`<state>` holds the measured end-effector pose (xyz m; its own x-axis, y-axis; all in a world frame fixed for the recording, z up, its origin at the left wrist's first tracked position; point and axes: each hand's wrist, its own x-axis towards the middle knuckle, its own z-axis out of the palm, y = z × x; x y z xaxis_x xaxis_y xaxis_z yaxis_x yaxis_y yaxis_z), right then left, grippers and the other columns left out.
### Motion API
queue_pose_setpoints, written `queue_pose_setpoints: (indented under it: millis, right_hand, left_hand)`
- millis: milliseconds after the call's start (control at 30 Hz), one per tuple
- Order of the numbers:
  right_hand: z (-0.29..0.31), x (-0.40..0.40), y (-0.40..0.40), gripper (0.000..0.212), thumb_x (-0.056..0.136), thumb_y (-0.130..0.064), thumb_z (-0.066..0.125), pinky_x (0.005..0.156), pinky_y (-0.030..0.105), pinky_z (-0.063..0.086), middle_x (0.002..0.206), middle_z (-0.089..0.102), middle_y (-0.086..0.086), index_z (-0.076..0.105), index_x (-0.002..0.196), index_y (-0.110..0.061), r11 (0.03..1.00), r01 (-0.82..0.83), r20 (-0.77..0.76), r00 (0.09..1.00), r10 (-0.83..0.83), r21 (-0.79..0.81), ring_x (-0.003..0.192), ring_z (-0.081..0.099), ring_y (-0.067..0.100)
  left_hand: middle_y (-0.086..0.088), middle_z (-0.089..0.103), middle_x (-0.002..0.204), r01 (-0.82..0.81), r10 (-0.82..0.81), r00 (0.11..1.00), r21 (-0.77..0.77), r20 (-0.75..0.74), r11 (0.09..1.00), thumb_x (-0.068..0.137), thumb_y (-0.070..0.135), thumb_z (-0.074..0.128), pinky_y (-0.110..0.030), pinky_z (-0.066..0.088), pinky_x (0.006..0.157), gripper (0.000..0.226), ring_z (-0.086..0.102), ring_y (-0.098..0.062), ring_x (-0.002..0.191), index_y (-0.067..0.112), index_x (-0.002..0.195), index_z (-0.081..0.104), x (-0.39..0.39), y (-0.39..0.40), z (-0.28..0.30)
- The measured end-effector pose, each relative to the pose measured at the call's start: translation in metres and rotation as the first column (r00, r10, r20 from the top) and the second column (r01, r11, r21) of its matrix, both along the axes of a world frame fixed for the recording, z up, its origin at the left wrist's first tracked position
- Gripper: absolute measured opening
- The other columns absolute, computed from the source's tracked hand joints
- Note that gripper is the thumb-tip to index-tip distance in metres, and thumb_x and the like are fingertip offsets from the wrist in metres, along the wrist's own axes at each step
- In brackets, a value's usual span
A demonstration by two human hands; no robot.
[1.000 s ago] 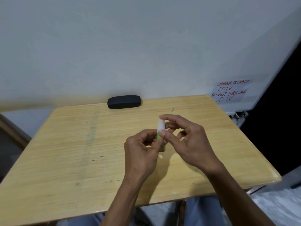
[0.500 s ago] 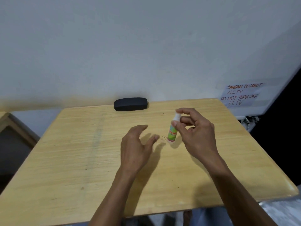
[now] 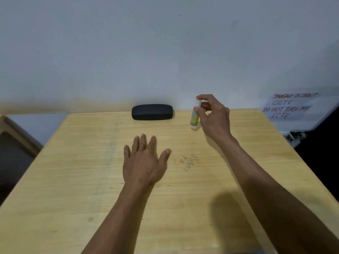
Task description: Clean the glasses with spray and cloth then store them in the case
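A small spray bottle (image 3: 194,119) with a green and pink label and a clear cap stands upright near the table's far edge. My right hand (image 3: 213,117) grips its top with fingertips. A black glasses case (image 3: 152,112), closed, lies against the wall at the far edge, left of the bottle. My left hand (image 3: 145,162) hovers flat and open over the middle of the wooden table (image 3: 73,180), holding nothing. No glasses and no cloth are visible.
A white wall rises right behind the table. A paper notice (image 3: 289,106) about CCTV hangs at the right. Pen scribbles (image 3: 189,162) mark the tabletop. A chair or desk edge (image 3: 16,136) shows at the left.
My left hand let go of the bottle and spread flat over the table. My right hand carried the bottle away toward the far edge, beside the case.
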<state>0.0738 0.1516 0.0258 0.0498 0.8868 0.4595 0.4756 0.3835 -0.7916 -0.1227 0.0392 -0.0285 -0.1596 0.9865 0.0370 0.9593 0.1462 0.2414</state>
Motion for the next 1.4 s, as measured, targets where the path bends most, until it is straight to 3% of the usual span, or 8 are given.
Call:
queue_pose_setpoints:
  millis: [200,467,600,767,933,1100,1267,1400]
  right_hand:
    - [-0.004,-0.011,0.046,0.027,0.092,-0.016,0.068,0.065,-0.004,0.04,0.099,0.073,0.004,0.066,0.117,-0.025,1.0,0.014,0.031,0.999,-0.014,-0.001,0.094,0.069,0.015]
    - [-0.011,-0.016,0.065,0.027,0.094,-0.018,0.067,0.076,0.016,0.049,0.103,0.072,0.003,0.065,0.119,-0.025,1.0,0.024,0.052,0.998,-0.024,0.014,0.097,0.068,0.013]
    - [-0.014,-0.017,0.067,0.026,0.095,-0.017,0.065,0.073,0.016,0.052,0.108,0.072,0.005,0.065,0.12,-0.024,1.0,0.01,0.076,0.997,-0.011,0.009,0.098,0.067,0.016]
    - [-0.019,-0.017,0.065,0.028,0.096,-0.016,0.064,0.067,0.004,0.04,0.111,0.071,0.004,0.064,0.123,-0.022,1.0,0.015,0.081,0.997,-0.013,-0.022,0.1,0.066,0.015]
    - [-0.018,-0.016,0.064,0.029,0.097,-0.015,0.063,0.072,0.012,0.047,0.112,0.07,0.006,0.063,0.124,-0.024,1.0,0.017,0.113,0.993,-0.014,-0.025,0.102,0.066,0.017]
    - [-0.014,-0.014,0.06,0.033,0.096,-0.013,0.064,0.086,0.038,0.057,0.116,0.07,0.005,0.063,0.127,-0.023,1.0,0.017,0.151,0.988,-0.017,0.002,0.103,0.065,0.019]
    - [-0.014,-0.012,0.049,0.049,0.093,-0.016,0.068,0.096,0.033,0.046,0.14,0.058,0.003,0.055,0.14,-0.025,1.0,0.011,0.167,0.986,-0.016,0.029,0.123,0.056,0.025]
    - [-0.007,-0.013,0.012,0.048,0.092,-0.015,0.068,0.095,0.041,0.05,0.135,0.057,-0.002,0.056,0.138,-0.025,0.996,0.043,0.093,0.994,-0.05,0.075,0.118,0.057,0.022]
  left_hand:
    - [-0.004,-0.001,0.166,-0.007,0.007,1.0,-0.032,-0.008,0.999,0.089,0.075,0.004,-0.055,0.0,0.122,0.081,-0.01,-0.024,0.153,0.031,0.156,0.006,0.0,0.005,-0.002]
    - [-0.003,-0.004,0.166,-0.013,0.012,1.0,-0.043,-0.016,0.999,0.089,0.074,0.003,-0.055,-0.003,0.121,0.08,-0.013,-0.024,0.152,0.031,0.157,0.004,0.0,0.007,-0.005]
    - [-0.003,-0.001,0.167,-0.021,0.021,1.0,-0.025,-0.015,0.999,0.089,0.074,0.005,-0.055,-0.002,0.122,0.08,-0.01,-0.024,0.153,0.031,0.157,0.007,0.0,0.006,-0.005]
    - [-0.002,-0.002,0.167,-0.026,0.025,1.0,-0.041,-0.013,0.999,0.089,0.074,0.006,-0.053,-0.005,0.122,0.08,-0.012,-0.023,0.153,0.032,0.157,0.005,0.0,0.007,-0.004]
    - [-0.002,-0.001,0.167,-0.03,0.03,0.999,-0.037,-0.015,0.999,0.089,0.074,0.007,-0.053,-0.004,0.122,0.08,-0.01,-0.023,0.153,0.032,0.156,0.007,0.0,0.006,-0.003]
    - [-0.003,0.0,0.167,-0.024,0.024,1.0,-0.035,-0.007,0.999,0.089,0.074,0.007,-0.055,-0.002,0.122,0.08,-0.01,-0.024,0.153,0.031,0.156,0.008,0.0,0.005,-0.002]
    - [-0.003,0.0,0.167,-0.026,0.026,1.0,-0.032,0.0,0.999,0.089,0.074,0.008,-0.054,-0.002,0.122,0.08,-0.009,-0.023,0.153,0.032,0.156,0.008,0.0,0.005,-0.001]
    - [-0.003,0.001,0.167,-0.026,0.026,1.0,-0.033,0.001,0.999,0.089,0.074,0.008,-0.055,-0.002,0.122,0.08,-0.008,-0.024,0.153,0.032,0.156,0.009,0.0,0.005,0.0]
